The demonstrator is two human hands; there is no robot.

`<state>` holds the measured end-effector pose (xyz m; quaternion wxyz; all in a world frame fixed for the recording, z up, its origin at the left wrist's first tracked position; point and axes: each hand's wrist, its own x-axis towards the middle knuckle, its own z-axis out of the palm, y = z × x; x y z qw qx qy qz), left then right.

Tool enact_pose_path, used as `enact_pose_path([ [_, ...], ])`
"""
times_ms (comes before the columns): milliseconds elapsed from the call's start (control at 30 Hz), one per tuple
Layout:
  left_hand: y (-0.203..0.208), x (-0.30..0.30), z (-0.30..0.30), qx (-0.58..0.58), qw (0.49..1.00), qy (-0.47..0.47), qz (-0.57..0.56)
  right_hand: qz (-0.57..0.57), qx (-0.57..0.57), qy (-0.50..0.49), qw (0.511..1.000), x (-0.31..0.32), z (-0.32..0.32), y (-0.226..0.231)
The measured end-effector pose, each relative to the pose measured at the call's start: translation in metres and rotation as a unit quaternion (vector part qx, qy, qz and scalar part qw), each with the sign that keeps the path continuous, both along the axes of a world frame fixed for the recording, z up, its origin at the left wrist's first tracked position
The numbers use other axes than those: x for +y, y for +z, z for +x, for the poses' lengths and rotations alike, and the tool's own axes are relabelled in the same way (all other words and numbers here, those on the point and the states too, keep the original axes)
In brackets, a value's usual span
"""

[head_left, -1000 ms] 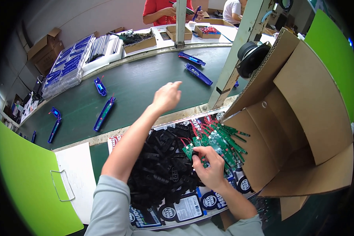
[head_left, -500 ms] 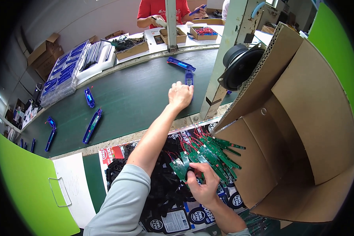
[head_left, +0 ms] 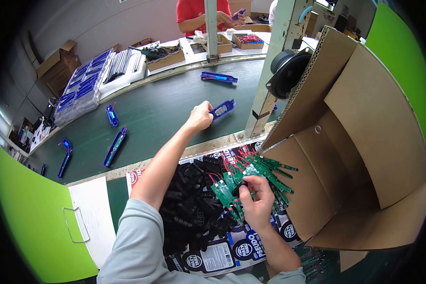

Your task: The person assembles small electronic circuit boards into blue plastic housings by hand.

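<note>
Over the green belt, my left hand [head_left: 201,116] is closed on one end of a blue plastic casing [head_left: 223,109], which points away to the right and carries a pale oblong part. My right hand [head_left: 259,201] pinches a small black part [head_left: 239,189] between thumb and fingers. Beneath that hand lies a heap of green circuit boards [head_left: 255,173] with red wires. A pile of black plastic parts [head_left: 189,199] spreads to the left of the boards, partly behind my left forearm. Another blue casing [head_left: 219,77] rests farther back on the belt.
An open cardboard box [head_left: 364,128] stands on the right, by a metal post [head_left: 270,85] and a black speaker [head_left: 288,71]. More blue casings [head_left: 115,146] lie on the green belt [head_left: 151,113]. Across it, a person in red [head_left: 194,19] works beside small boxes [head_left: 248,41].
My left hand has picked the blue casing off the belt and drawn it nearer and left, tilting it. My right hand still pinches the black part, slightly shifted. The person opposite brought their hands together.
</note>
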<state>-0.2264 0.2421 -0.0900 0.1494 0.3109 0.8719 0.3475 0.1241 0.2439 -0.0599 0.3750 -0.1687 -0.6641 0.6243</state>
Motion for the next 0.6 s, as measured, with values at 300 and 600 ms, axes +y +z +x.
enact_pose_path([
  [300,0.072,-0.101,0.085,-0.186,0.953,-0.088,0.223,-0.015,0.01,0.031,0.999,0.006,0.014,0.023],
  [600,0.097,-0.168,0.169,-0.202,0.936,-0.125,0.26,0.032,0.045,0.015,0.998,-0.011,-0.019,0.077],
])
